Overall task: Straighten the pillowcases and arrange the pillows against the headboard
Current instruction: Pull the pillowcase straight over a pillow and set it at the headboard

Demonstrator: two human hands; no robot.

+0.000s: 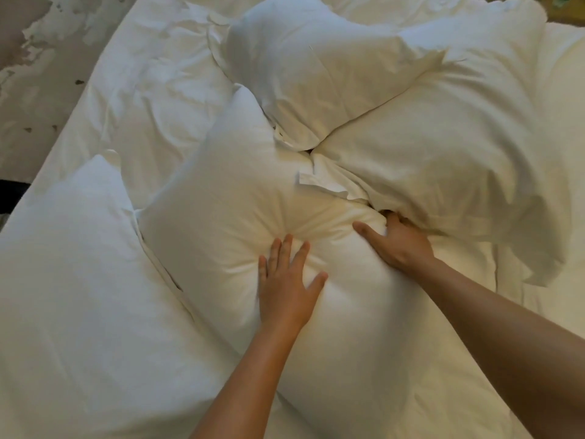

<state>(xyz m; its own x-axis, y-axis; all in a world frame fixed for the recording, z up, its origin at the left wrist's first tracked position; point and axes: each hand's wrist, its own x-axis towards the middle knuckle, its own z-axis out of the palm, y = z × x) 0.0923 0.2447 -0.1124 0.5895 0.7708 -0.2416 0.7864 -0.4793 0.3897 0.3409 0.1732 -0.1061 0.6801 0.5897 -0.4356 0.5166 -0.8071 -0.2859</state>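
Observation:
Several white pillows lie on a white bed. The middle pillow (228,191) runs from the centre toward me. My left hand (286,280) presses flat on it with fingers spread, denting the case. My right hand (399,242) grips that pillow's right edge, its fingertips tucked under the right pillow (443,147). A third pillow (304,64) lies at the back, touching both. A fourth pillow (79,280) lies at the near left, beside the middle one.
The rumpled white sheet (152,90) covers the bed's left part. Beyond the bed's left edge is a mottled pale floor (38,74). A dark object (9,188) shows at the far left edge. The headboard is not in view.

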